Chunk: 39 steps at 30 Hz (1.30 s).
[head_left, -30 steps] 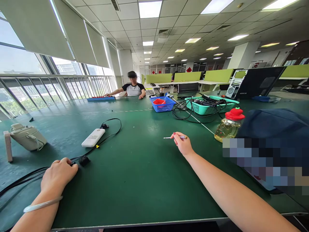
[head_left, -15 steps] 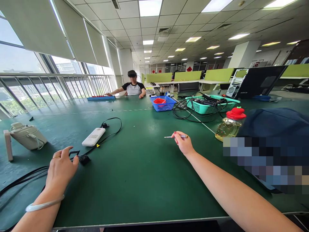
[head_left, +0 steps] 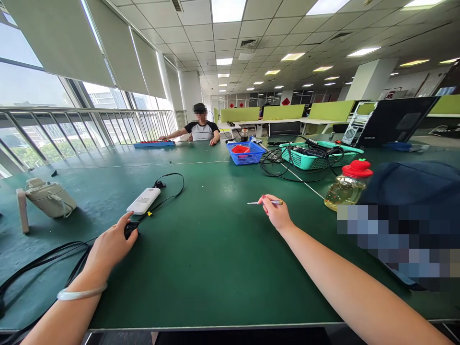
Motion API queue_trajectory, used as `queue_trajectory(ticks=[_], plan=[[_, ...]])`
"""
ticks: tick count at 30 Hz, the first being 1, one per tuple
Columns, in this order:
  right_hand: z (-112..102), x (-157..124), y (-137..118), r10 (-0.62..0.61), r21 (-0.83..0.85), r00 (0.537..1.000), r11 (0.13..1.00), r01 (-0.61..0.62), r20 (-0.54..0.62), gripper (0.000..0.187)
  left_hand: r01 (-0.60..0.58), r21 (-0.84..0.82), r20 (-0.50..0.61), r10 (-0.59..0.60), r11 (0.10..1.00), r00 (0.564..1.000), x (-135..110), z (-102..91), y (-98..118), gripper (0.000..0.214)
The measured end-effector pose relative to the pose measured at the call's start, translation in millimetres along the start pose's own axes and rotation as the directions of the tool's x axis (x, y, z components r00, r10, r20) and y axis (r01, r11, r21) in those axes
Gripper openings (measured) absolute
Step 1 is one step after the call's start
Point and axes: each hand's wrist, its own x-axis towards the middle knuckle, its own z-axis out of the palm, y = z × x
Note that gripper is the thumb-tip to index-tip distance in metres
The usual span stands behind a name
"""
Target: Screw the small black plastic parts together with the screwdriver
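My left hand (head_left: pixel 114 242) is around a small black plug-like block (head_left: pixel 131 230) on the table, thumb on its near side and fingers on the far side. Much of the block is hidden by the hand. Just beyond the fingertips lies a white power bank-like box (head_left: pixel 143 201), a black cable (head_left: pixel 176 193) looping beside it. In my right hand (head_left: pixel 276 211) is a slim screwdriver (head_left: pixel 255 203), pinched between thumb and fingers, its thin tip pointing left and a gold-coloured end showing behind. The hand hovers over or rests on the green table (head_left: pixel 215 268); I cannot tell which.
Black cables (head_left: pixel 39 261) run along the left. A beige case (head_left: pixel 52 197) stands behind them. Farther off are a blue basket (head_left: pixel 247 157), a teal basket (head_left: pixel 305 162) with cables, and a red-lidded bottle (head_left: pixel 345 189). A dark blue cap (head_left: pixel 413 187) is at right; another person (head_left: pixel 203 130) sits opposite.
My left hand has moved forward and right and closed on the black block; the thin black piece earlier at its fingertips no longer shows. My right hand keeps its grip on the screwdriver.
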Motion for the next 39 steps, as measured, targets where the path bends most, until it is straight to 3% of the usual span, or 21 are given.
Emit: queue_trajectory(ticks=[16,20,28,31,34,37,39], plan=[[0.6,0.9,2.6,-0.014,-0.004,1.000,1.000,0.014,0.009,0.046,-0.189,-0.025,-0.041,0.188,0.982,0.981,15.4,25.0,-20.0,0.063],[0.5,1.1,3.4,-0.010,0.001,1.000,1.000,0.010,0.005,0.047,-0.167,-0.037,0.042,0.168,0.985,0.985,14.1,22.8,-18.9,0.063],[1.0,0.1,0.7,-0.031,0.012,0.999,0.999,0.031,0.010,0.049,-0.078,-0.082,0.022,0.080,0.994,0.997,10.8,13.6,-14.6,0.061],[1.3,-0.2,0.4,-0.039,0.019,0.999,0.999,0.039,0.014,0.048,-0.176,-0.113,-0.013,0.176,0.978,0.984,8.3,3.7,2.8,0.057],[2.8,-1.0,-0.1,-0.058,0.013,0.997,0.998,0.057,0.045,0.043,-0.345,-0.210,0.007,0.354,0.915,0.935,3.6,-11.5,41.9,0.055],[5.7,-2.3,-1.1,-0.094,-0.004,0.991,0.996,0.094,0.097,0.033,-0.516,-0.306,-0.016,0.538,0.800,0.843,-1.9,-20.8,101.6,0.051],[7.6,-3.3,-1.6,-0.116,-0.032,0.985,0.992,0.121,0.125,0.026,-0.622,-0.338,-0.011,0.658,0.706,0.753,-4.3,-17.4,146.8,0.052]])
